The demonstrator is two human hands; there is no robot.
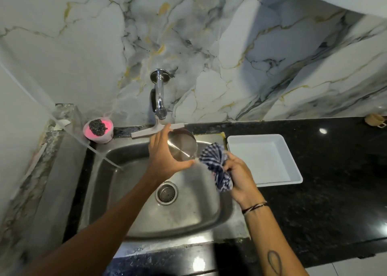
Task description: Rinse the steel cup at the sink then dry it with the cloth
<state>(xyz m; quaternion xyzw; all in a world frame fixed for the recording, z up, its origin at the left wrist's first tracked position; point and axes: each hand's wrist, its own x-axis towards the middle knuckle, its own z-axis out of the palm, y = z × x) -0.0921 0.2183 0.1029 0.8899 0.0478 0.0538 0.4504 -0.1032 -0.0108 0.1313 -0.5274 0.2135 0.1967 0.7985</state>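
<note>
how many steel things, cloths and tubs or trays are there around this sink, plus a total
steel things: 3 (steel cup, tap, sink)
cloths: 1 (cloth)
tubs or trays: 2 (white tray, pink tub)
total: 6

No readable text, label, brand, number or sign appears on anything in view.

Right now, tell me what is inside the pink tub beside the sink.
A dark scrubber sits on what looks like pink soap filling the tub. Anything beneath the scrubber and soap is covered and cannot be seen.
</note>
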